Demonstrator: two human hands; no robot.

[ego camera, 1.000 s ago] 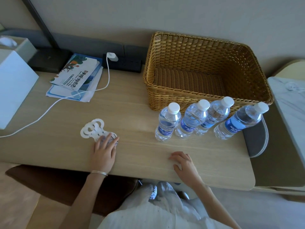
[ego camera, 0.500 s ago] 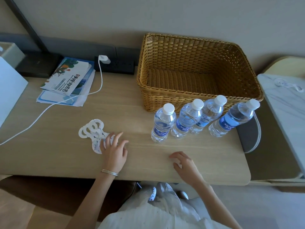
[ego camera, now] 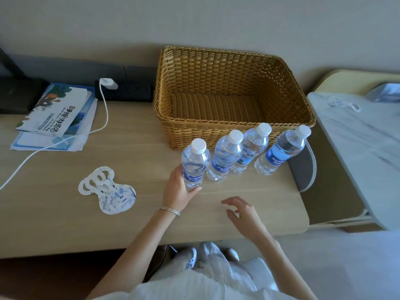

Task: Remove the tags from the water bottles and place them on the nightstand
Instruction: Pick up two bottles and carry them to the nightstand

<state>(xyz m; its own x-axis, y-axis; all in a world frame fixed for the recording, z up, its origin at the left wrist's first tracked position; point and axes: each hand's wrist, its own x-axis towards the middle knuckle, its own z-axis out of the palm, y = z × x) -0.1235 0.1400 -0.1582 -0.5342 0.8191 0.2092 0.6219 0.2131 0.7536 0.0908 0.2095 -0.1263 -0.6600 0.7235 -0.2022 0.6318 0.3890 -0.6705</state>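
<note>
You have open wooden table [ego camera: 140,217] between the stack of white paper tags [ego camera: 108,191] near the front edge and the row of four clear plastic water bottles [ego camera: 225,158] toward the right edge. The woven wicker basket [ego camera: 216,126] stands close behind them, blocking the far side. A white charging cable [ego camera: 65,138] crosses the left end. Your left hand [ego camera: 176,191] grips the leftmost bottle [ego camera: 194,165].

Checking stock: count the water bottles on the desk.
4, in a row before the basket: leftmost bottle, gripped by the left hand, second bottle, third bottle, rightmost bottle. None seems hidden.
</note>
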